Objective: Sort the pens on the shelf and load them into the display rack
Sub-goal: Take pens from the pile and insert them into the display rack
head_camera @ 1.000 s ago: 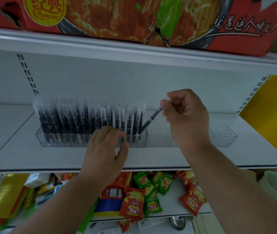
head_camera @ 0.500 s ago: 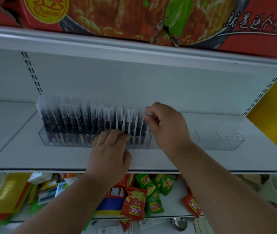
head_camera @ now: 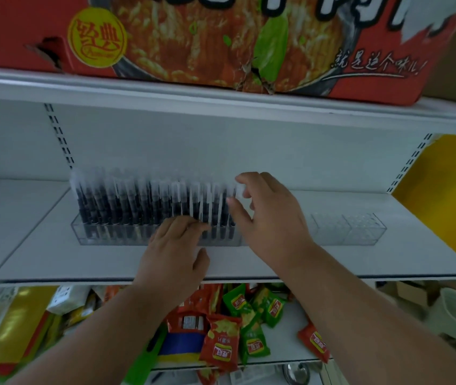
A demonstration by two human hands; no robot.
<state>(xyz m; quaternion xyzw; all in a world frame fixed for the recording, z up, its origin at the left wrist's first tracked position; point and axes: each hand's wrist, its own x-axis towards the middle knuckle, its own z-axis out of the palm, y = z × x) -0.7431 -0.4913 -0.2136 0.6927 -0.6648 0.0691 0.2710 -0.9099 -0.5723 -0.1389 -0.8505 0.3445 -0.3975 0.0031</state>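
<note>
**Right hand at the open end of the pen row**

A white shelf (head_camera: 332,262) carries a long clear display rack (head_camera: 360,232) that runs left to right along it. The left and middle stretch of the rack is packed with pens (head_camera: 137,204), dark-bodied with pale caps, all standing upright with their long axes vertical; the right stretch of the rack shows empty holes.

The right hand (head_camera: 271,218) sits at the right end of the pen row, just where filled holes give way to empty ones. Its thumb and fingers are spread slightly and curved toward the last pale caps, touching or nearly touching them; whether they pinch one cannot be told. The left hand (head_camera: 176,254) rests lower, its fingers together and bent over the rack's front edge, against the lower parts of the pens.

The next free holes lie immediately right of the last pen, so the right hand is the nearer one.
</note>
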